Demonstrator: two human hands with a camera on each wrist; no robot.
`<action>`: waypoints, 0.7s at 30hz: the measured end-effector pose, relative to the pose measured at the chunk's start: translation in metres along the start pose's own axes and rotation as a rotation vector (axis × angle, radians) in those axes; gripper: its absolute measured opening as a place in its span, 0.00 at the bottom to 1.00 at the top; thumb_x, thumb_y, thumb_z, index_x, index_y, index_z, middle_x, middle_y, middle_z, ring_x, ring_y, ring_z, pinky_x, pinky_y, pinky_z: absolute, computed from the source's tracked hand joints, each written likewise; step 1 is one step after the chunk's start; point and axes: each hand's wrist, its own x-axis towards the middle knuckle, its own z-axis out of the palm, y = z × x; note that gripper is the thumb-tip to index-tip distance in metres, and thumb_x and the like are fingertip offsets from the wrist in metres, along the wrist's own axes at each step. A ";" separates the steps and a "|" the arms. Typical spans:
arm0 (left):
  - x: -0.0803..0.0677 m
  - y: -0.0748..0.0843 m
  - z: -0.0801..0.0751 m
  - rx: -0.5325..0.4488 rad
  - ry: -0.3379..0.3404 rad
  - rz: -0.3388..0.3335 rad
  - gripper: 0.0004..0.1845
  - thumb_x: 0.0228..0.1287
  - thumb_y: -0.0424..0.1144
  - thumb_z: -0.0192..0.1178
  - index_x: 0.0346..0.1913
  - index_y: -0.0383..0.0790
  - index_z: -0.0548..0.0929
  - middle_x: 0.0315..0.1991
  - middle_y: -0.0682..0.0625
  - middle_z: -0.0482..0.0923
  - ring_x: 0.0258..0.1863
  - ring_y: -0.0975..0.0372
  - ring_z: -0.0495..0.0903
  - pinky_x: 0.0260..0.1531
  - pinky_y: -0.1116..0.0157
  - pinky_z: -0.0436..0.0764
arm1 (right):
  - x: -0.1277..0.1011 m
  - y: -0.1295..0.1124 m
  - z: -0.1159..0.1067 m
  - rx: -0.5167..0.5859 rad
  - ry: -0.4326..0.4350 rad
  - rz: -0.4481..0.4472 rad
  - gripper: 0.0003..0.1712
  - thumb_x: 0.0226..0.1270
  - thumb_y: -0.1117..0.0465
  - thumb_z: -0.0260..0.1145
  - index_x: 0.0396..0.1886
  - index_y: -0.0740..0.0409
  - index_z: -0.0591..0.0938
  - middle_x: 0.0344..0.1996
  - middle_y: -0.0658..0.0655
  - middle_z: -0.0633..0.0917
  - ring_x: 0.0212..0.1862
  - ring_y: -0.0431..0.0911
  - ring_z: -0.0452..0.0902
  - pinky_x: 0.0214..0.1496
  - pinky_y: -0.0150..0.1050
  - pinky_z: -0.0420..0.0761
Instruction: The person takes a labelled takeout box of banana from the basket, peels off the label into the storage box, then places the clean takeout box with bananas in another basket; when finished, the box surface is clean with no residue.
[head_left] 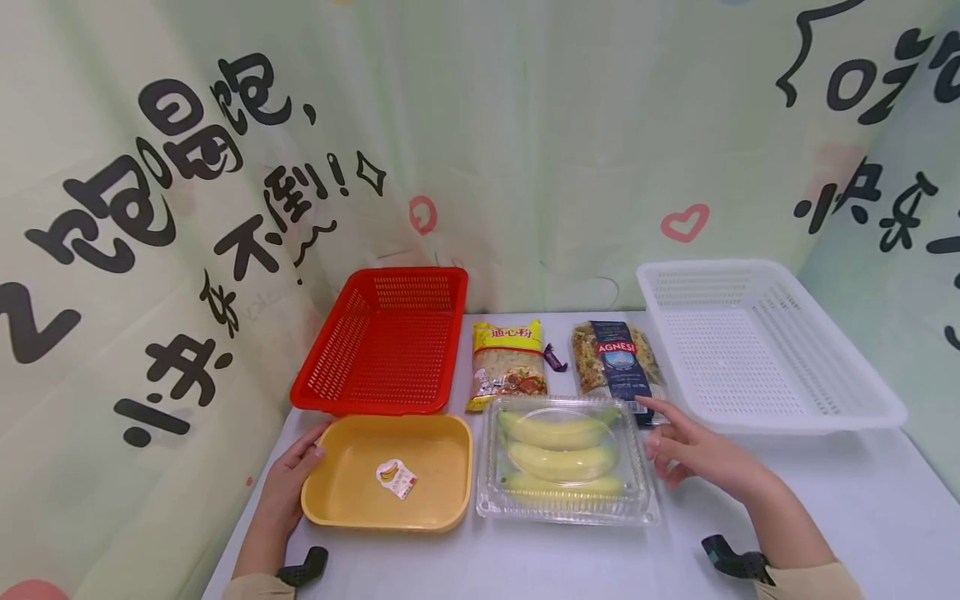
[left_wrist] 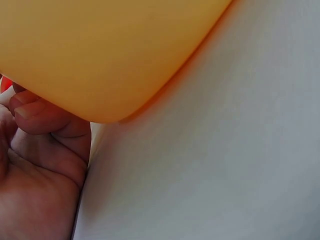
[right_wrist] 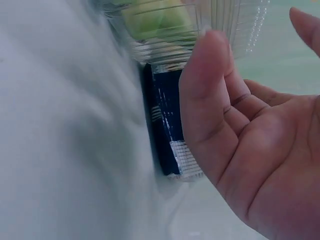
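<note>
My left hand (head_left: 309,448) grips the left rim of a yellow plastic tub (head_left: 442,467) at the table's front left; the left wrist view shows the thumb (left_wrist: 30,107) tucked against the tub's rounded corner (left_wrist: 100,50). A small banana sticker (head_left: 395,478) lies inside the tub. To its right sits a clear lidded box (head_left: 562,500) with three bananas (head_left: 558,433). My right hand (head_left: 662,435) hovers open beside that box's right edge, holding nothing, with its index finger stretched toward a dark blue Agnesi pasta bag (head_left: 617,358). In the right wrist view the bag (right_wrist: 167,125) lies under the box (right_wrist: 165,30).
An empty red basket (head_left: 382,342) stands at the back left and an empty white basket (head_left: 750,350) at the back right. Between them lie a yellow macaroni bag (head_left: 507,362) and a small purple wrapper (head_left: 554,358). Printed cloth walls close in the white table (head_left: 840,492).
</note>
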 end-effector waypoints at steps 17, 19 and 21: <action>-0.002 0.003 0.001 -0.017 -0.003 0.000 0.33 0.70 0.55 0.57 0.74 0.52 0.66 0.64 0.68 0.72 0.54 0.76 0.76 0.52 0.77 0.78 | 0.008 0.006 0.017 0.070 -0.044 0.038 0.48 0.75 0.52 0.58 0.80 0.38 0.35 0.47 0.65 0.75 0.38 0.51 0.80 0.36 0.51 0.86; -0.002 0.003 0.001 -0.019 -0.005 0.004 0.32 0.70 0.54 0.57 0.74 0.52 0.66 0.64 0.68 0.73 0.54 0.76 0.77 0.52 0.77 0.78 | 0.009 0.007 0.019 0.083 -0.051 0.037 0.48 0.76 0.52 0.57 0.80 0.37 0.34 0.47 0.66 0.74 0.39 0.52 0.81 0.35 0.51 0.86; -0.002 0.003 0.001 -0.020 -0.004 0.004 0.33 0.70 0.54 0.57 0.74 0.52 0.66 0.63 0.69 0.73 0.54 0.76 0.77 0.52 0.77 0.78 | 0.010 0.007 0.020 0.095 -0.055 0.032 0.49 0.76 0.52 0.57 0.79 0.36 0.34 0.46 0.65 0.75 0.40 0.53 0.81 0.34 0.52 0.86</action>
